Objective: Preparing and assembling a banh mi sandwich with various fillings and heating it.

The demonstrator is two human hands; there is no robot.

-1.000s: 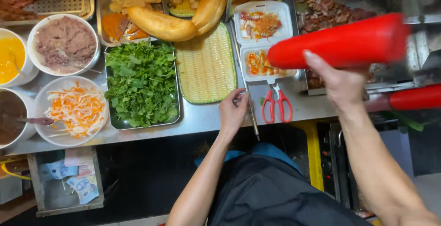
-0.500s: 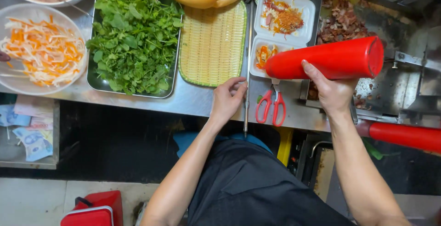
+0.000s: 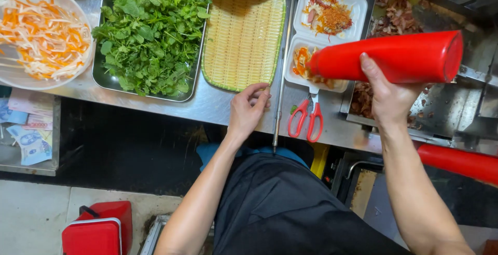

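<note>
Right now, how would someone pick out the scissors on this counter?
Start at the steel counter and find the white foam takeaway box right of the woven yellow tray. Just below that box lie the red-handled scissors, the only red thing flat on the counter, beside a long metal rod.

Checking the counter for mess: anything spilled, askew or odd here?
A small green scrap lies loose on the steel counter beside the red scissors. The right hand holds the red bottle sideways over the white box. Nothing looks spilled.

Bright even overhead light, sharp, mild edge distortion.
</note>
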